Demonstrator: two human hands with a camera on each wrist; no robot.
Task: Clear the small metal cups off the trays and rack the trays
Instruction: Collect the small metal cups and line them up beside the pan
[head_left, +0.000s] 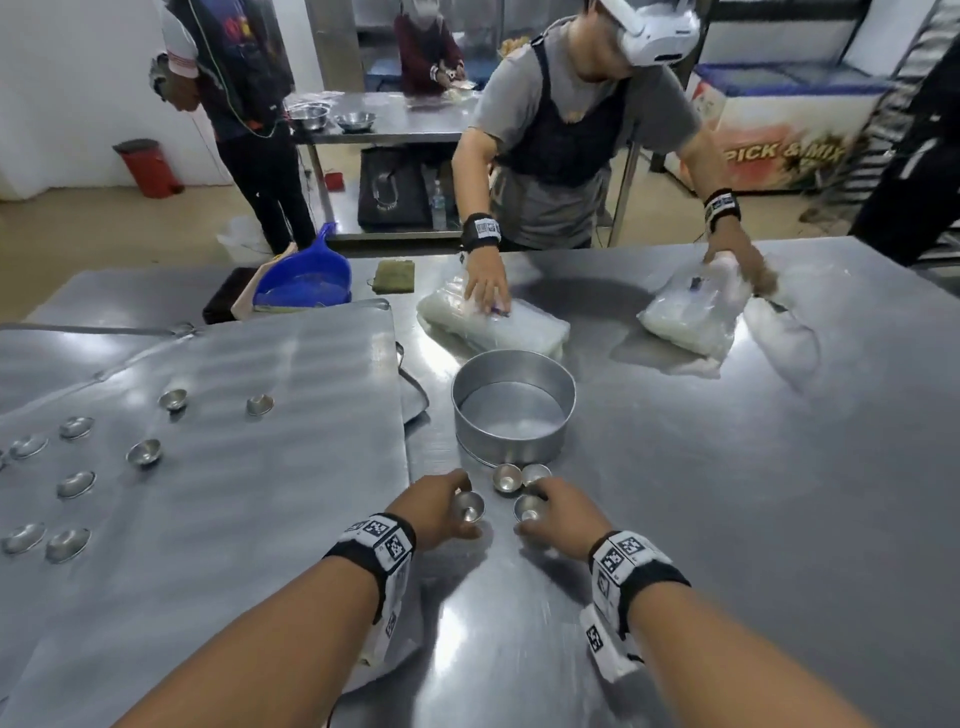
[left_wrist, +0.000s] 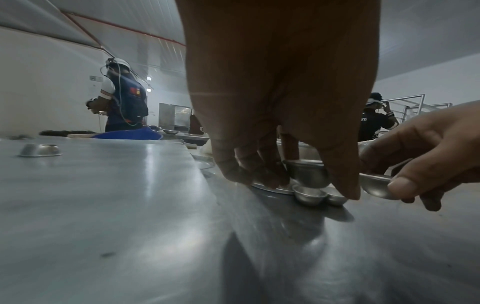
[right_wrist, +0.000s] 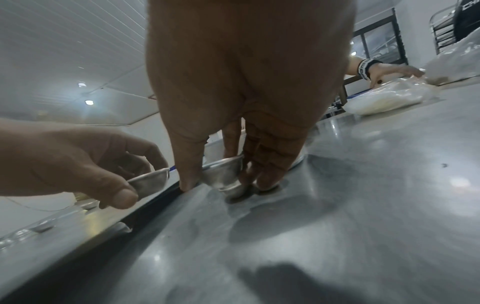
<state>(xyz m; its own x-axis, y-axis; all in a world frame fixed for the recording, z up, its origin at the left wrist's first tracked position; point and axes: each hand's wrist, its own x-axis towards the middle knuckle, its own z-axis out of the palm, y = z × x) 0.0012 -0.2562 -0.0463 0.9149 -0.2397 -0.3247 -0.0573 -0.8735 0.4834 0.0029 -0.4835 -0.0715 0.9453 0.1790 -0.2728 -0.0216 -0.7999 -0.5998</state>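
A large flat metal tray (head_left: 234, 519) lies on the steel table at my left, with several small metal cups (head_left: 144, 451) scattered over it. My left hand (head_left: 460, 512) pinches one small cup (head_left: 468, 508) just off the tray's right edge; the left wrist view shows that cup (left_wrist: 306, 174) between thumb and fingers, lifted off the table. My right hand (head_left: 535, 512) grips another cup (head_left: 529, 508), seen tilted in the right wrist view (right_wrist: 223, 172). Two more cups (head_left: 506, 477) stand on the table just beyond my hands.
A round metal pan (head_left: 519, 364) stands empty right behind the two loose cups. Across the table a person presses on plastic bags of white stuff (head_left: 493, 325). A blue scoop (head_left: 304, 280) and a folded cloth (head_left: 396, 274) lie at the far edge.
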